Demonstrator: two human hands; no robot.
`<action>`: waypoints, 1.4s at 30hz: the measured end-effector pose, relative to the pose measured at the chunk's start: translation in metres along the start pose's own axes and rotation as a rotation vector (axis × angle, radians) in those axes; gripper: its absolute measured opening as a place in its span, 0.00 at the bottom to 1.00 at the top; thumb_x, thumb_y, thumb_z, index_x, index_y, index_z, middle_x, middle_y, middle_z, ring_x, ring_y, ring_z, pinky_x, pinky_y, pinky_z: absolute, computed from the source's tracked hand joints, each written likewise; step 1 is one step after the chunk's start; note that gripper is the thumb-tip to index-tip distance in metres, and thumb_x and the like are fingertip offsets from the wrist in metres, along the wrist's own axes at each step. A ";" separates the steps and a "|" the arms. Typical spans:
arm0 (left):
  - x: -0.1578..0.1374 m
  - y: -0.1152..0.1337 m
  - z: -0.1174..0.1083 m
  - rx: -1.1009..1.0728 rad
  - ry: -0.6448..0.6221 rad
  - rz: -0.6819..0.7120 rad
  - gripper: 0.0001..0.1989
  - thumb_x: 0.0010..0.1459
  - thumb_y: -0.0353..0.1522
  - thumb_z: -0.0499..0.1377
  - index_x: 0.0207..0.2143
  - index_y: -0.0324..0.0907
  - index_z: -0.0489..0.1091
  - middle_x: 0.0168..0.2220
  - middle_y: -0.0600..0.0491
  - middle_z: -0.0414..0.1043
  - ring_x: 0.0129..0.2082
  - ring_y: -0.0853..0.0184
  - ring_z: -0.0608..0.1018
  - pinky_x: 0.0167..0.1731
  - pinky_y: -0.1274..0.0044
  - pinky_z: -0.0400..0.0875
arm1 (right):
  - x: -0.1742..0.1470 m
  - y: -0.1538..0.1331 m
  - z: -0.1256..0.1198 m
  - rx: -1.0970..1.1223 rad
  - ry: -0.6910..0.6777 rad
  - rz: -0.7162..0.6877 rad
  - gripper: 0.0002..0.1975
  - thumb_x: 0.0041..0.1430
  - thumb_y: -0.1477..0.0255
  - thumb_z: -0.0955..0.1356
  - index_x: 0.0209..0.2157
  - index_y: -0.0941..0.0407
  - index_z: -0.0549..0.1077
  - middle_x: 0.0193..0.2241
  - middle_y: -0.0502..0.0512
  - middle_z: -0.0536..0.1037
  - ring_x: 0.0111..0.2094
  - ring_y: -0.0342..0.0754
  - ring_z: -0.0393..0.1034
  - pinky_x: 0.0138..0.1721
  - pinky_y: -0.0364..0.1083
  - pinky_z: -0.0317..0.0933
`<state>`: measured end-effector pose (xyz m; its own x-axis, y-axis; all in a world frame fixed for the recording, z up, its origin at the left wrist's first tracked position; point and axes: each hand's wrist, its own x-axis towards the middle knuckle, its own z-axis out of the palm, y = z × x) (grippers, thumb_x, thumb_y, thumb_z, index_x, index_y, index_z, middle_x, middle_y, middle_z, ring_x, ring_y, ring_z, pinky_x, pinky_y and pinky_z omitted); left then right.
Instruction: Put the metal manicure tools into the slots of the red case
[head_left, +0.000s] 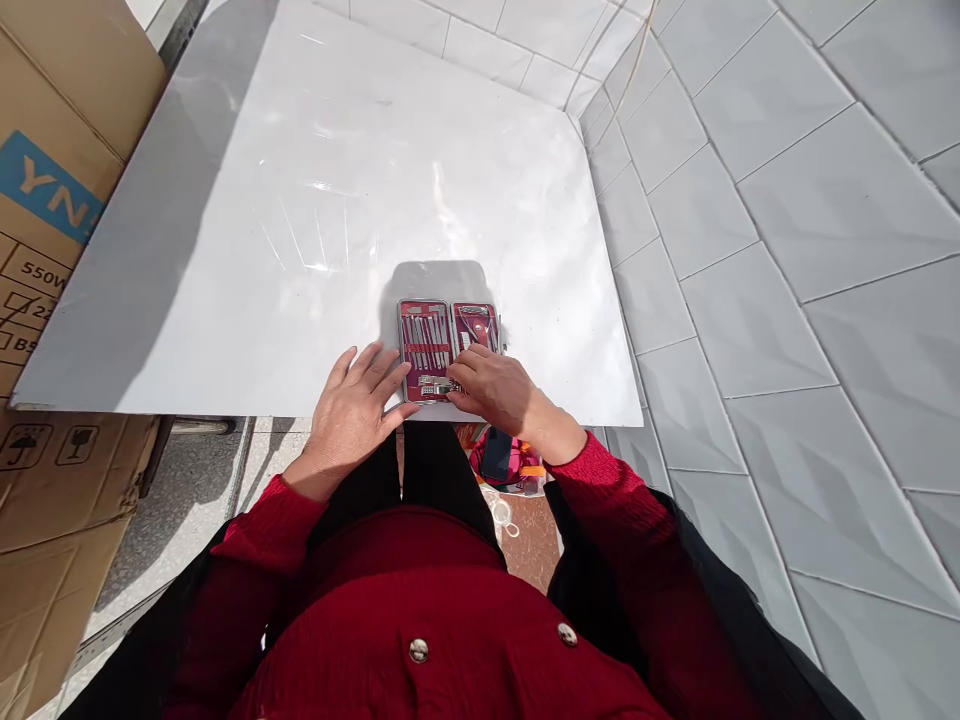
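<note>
An open manicure set case (450, 350) with a dark red lining lies at the near edge of the white table. Its left half holds a row of slim metal tools (425, 342) under a red band, with nail clippers (433, 386) below them. More metal tools (474, 318) sit in the right half, partly covered by my right hand (491, 390). The closed fingers of that hand are at the right end of the nail clippers and seem to pinch them. My left hand (364, 405) has its fingers spread, with fingertips against the case's left edge.
The white tabletop (360, 190) stretches away in front of me. Cardboard boxes (67, 300) stand along the left side, and a grey tiled wall (757, 260) rises on the right. Below the table edge, a pink bag (514, 462) has a dark phone-like object on it.
</note>
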<state>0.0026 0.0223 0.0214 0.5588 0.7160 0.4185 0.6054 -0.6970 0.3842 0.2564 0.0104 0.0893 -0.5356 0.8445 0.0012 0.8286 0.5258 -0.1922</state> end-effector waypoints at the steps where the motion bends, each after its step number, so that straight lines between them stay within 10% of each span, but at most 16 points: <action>1: 0.000 0.000 0.000 0.000 0.001 0.000 0.28 0.73 0.49 0.55 0.64 0.43 0.72 0.65 0.43 0.73 0.70 0.46 0.68 0.70 0.50 0.59 | -0.004 0.002 -0.003 -0.001 0.007 -0.005 0.02 0.67 0.71 0.72 0.38 0.54 0.78 0.40 0.60 0.79 0.44 0.56 0.70 0.44 0.53 0.68; 10: -0.004 0.004 0.001 0.078 0.054 0.052 0.25 0.73 0.46 0.58 0.63 0.40 0.73 0.63 0.42 0.75 0.68 0.48 0.71 0.69 0.55 0.61 | -0.023 0.018 -0.025 0.087 0.185 0.138 0.10 0.71 0.63 0.68 0.37 0.53 0.78 0.36 0.57 0.80 0.40 0.54 0.72 0.37 0.50 0.63; 24: -0.005 0.001 0.000 0.051 0.106 0.102 0.17 0.73 0.45 0.57 0.47 0.41 0.78 0.48 0.44 0.81 0.56 0.52 0.79 0.62 0.57 0.72 | 0.145 -0.071 0.001 0.031 -0.051 0.160 0.08 0.70 0.68 0.69 0.41 0.58 0.79 0.41 0.61 0.80 0.45 0.55 0.73 0.42 0.49 0.61; 36: -0.006 -0.003 0.006 0.082 0.144 0.107 0.18 0.74 0.42 0.57 0.57 0.43 0.77 0.60 0.43 0.77 0.63 0.53 0.77 0.64 0.55 0.74 | -0.004 0.031 0.018 0.381 0.539 0.571 0.13 0.66 0.62 0.68 0.38 0.53 0.83 0.32 0.55 0.82 0.32 0.52 0.75 0.36 0.49 0.67; 42: 0.000 0.002 0.009 0.107 0.116 0.121 0.17 0.74 0.40 0.57 0.55 0.42 0.79 0.60 0.41 0.77 0.63 0.51 0.77 0.63 0.54 0.73 | -0.031 0.032 0.027 0.458 0.565 0.656 0.14 0.64 0.61 0.68 0.37 0.54 0.84 0.31 0.54 0.83 0.30 0.50 0.74 0.33 0.48 0.64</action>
<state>0.0086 0.0214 0.0146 0.5659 0.6138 0.5505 0.5979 -0.7652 0.2386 0.2949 -0.0020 0.0565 0.2651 0.9421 0.2051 0.7266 -0.0553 -0.6849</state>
